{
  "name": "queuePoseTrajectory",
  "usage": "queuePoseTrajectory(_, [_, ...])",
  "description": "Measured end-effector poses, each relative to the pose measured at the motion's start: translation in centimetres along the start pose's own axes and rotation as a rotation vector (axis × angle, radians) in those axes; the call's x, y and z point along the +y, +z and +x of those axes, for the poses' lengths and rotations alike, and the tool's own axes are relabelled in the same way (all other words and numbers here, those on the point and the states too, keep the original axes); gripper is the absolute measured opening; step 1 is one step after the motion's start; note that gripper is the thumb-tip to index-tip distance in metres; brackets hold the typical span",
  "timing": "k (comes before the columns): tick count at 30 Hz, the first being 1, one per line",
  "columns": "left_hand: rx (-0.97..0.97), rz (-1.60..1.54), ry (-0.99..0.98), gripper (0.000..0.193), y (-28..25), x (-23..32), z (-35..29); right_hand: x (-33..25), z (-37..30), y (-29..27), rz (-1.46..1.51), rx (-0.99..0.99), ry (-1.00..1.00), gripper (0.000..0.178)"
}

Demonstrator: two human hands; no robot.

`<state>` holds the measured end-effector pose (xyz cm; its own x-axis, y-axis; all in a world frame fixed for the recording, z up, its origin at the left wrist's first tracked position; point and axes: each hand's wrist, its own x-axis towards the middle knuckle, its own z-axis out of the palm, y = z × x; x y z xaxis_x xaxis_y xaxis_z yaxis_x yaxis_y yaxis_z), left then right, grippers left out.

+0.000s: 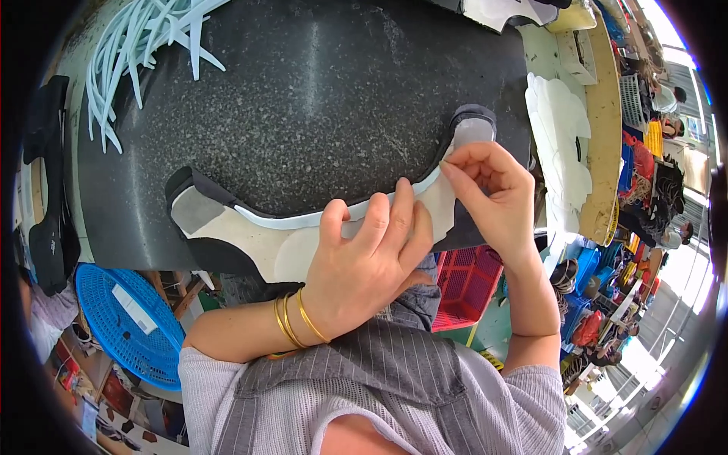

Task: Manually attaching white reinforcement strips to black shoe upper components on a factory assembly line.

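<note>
A curved shoe upper piece (254, 236), cream and grey with black edging, lies at the near edge of the dark table. Along its inner curve runs a pale blue strip (280, 222). My left hand (371, 254) rests on the middle of the piece, fingers spread, their tips by the strip. To its right, the thumb and forefinger of my right hand (497, 197) pinch the strip near the grey right end of the upper. Part of the piece is hidden under my left hand.
More pale blue strips (155, 38) lie heaped at the table's (318, 144) far left. White cut pieces (557, 144) are stacked at the right, black pieces (49, 205) at the left. Below the table are a blue basket (129, 326) and a red crate (462, 284).
</note>
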<state>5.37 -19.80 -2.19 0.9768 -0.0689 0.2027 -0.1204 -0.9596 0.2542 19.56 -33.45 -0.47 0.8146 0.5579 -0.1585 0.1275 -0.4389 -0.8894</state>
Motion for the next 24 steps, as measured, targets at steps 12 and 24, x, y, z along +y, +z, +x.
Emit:
queuePoseTrajectory(12, [-0.064, 0.079, 0.006, 0.089, -0.5, 0.5, 0.4, 0.0, 0.8, -1.0, -0.176, -0.071, -0.112, 0.010])
queuePoseTrajectory(24, [-0.078, 0.121, -0.006, 0.085, 0.0, 0.6, 0.9, -1.0, 3.8, -2.4, -0.320, -0.266, -0.025, 0.020])
